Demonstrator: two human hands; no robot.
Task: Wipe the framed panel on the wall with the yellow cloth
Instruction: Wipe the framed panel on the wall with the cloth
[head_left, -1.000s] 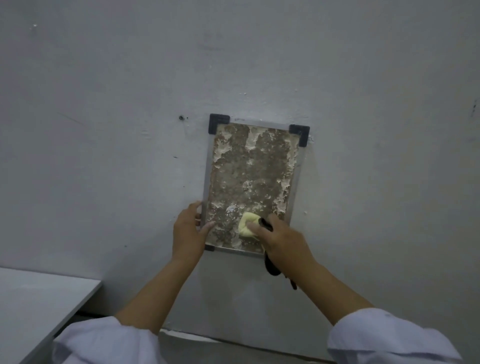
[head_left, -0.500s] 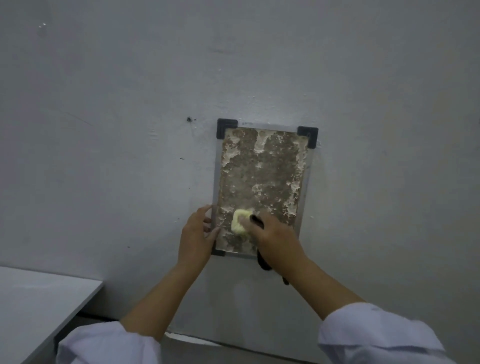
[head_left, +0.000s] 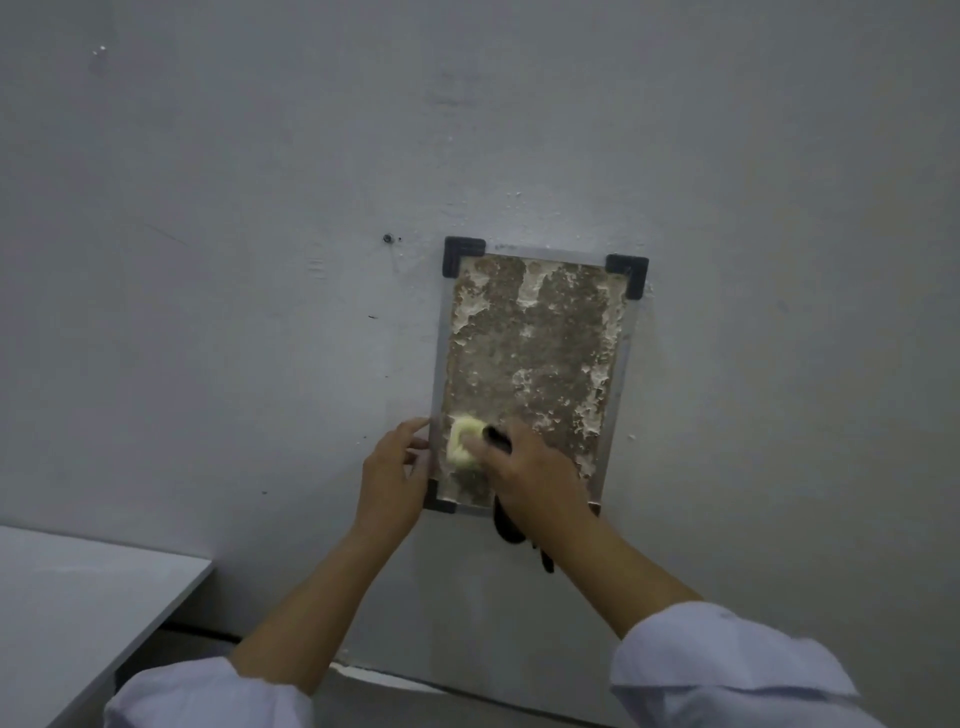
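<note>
Right hand presses bunched yellow cloth against brown-stained, grey-framed wall panel, fingers closed on it. Left hand braces frame's lower-left edge, fingers loosely curled.

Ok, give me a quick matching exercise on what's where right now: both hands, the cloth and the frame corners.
Things:
1. left hand
2. right hand
3. yellow cloth
4. top frame corners

States:
A. black caps
B. pressed on the panel's lower left
C. steadying the frame's left edge
D. holding the cloth, with a dark object too

Pairs: 1-C, 2-D, 3-B, 4-A
</note>
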